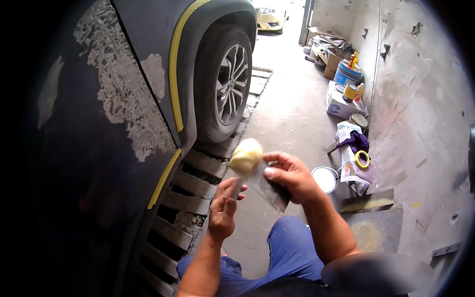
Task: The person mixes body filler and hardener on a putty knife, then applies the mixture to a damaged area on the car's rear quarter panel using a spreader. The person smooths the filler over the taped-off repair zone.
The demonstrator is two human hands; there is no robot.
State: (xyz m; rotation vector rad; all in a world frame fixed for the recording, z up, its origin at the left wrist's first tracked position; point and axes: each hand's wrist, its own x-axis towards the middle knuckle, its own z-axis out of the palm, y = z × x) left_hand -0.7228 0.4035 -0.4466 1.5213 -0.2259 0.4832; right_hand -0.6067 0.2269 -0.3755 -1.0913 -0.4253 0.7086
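My right hand (291, 174) pinches a thin, flat putty spreader (269, 190) between thumb and fingers. A lump of pale yellow putty (247, 155) sits at the spreader's far end, blurred by motion. Close by on the left, my left hand (225, 208) is closed, its fingers curled around a thin greyish edge that I cannot make out. Left of both hands stands a dark car body panel (133, 99) with rough, patchy filler on it. Yellow masking tape (174, 74) follows the wheel arch, and the wheel (230, 84) lies beyond my hands.
Slatted grating (185, 203) runs beside the car. On the right are an open white can (324, 179), a stool with paper, purple cloth and a yellow tape roll (362, 159), a putty-smeared board (376, 232), and a blue bucket (348, 74) along the wall. Another car (269, 19) stands outside.
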